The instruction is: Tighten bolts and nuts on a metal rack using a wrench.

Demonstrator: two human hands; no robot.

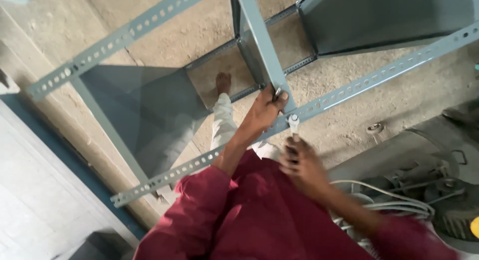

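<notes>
Hands: two of yours are in view, both in dark red sleeves coming up from the bottom middle of the frame.
Left hand: your left hand (265, 112) sits just right of the frame's middle, fingers curled tight over the edge of a grey upright bar (260, 44), thumb pressed on its face where it meets the long rail.
Left arm: it stretches straight up the picture from the lower middle, elbow nearly locked, wrist turned slightly right.
Right hand: your right hand (302, 162) lies just below the left, blurred; the fingers are bunched together around a small spanner (293, 124) whose metal head pokes out above the knuckles.
Spanner: its head rests on the rail at the joint, just beside your left thumb; whether it sits on a bolt cannot be told.
Right arm: it comes in from the lower right, forearm slanting up to the left, wrist bent.
Rails: two slotted grey rails, one long rail (349, 93) running from the lower left to the upper right, a second rail (115, 43) crossing the upper left.
Shelves: two grey sheet-metal shelf panels, one (142, 113) at left centre, one (389, 20) in the upper right.
Foot: one bare foot (223, 83) shows on the concrete floor (349, 130) above your left arm.
Cables: a bundle of pale cables (394, 202) at the lower right, beside dark machinery (439, 165).
</notes>
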